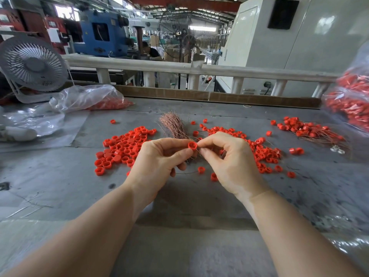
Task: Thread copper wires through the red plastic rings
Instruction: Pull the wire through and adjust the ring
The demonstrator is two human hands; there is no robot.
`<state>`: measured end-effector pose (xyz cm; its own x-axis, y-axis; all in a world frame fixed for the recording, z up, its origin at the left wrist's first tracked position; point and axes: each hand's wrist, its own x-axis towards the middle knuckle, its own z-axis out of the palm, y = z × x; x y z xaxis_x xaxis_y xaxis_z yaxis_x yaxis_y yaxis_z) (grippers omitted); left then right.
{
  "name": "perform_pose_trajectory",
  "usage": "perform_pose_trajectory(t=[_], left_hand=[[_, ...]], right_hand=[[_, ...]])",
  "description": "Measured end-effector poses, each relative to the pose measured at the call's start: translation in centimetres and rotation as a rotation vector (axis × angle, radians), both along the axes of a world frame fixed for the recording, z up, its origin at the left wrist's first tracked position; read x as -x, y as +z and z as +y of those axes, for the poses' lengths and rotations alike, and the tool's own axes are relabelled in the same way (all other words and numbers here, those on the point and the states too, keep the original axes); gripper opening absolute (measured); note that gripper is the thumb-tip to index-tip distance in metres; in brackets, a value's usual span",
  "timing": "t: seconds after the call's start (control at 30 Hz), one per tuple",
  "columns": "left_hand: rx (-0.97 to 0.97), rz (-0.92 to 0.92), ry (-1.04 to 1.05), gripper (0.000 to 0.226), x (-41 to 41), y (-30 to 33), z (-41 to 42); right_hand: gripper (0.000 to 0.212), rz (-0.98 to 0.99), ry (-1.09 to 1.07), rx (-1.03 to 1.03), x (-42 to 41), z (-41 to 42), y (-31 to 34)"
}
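Bright daylight, soft shadows — blurred, warped edges

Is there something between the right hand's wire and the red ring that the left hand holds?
Nothing visible. The left hand pinches the ring, its opening toward the camera. The right hand pinches a thin wire right beside the ring. Whether the wire has entered the ring is too fine to tell.

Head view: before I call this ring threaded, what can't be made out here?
- Wire at the red ring: too thin to tell whether it has passed through.
- Right hand fingertips: curled over whatever they pinch beside the ring.
- Base of the copper wire bundle: hidden behind the left hand.
- Bag of red parts at right: blurred and cut by the frame edge.
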<state>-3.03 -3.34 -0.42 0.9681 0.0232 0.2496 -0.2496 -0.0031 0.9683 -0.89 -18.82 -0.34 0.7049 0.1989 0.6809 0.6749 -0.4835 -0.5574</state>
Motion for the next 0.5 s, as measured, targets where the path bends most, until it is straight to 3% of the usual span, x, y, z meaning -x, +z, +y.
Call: perform_pose_trajectory(t=[0.23, 0.5], left_hand=[[-0.061, -0.051, 0.018, 0.021, 0.12, 0.02, -0.07], [0.158, 0.091, -0.097, 0.027, 0.36, 0.65, -0.14]], right_hand=[[0.016, 0.010, -0.004, 0.001, -0.05, 0.00, -0.04], [0.016, 0.018, -0.023, 0.006, 0.19, 0.02, 0.20]])
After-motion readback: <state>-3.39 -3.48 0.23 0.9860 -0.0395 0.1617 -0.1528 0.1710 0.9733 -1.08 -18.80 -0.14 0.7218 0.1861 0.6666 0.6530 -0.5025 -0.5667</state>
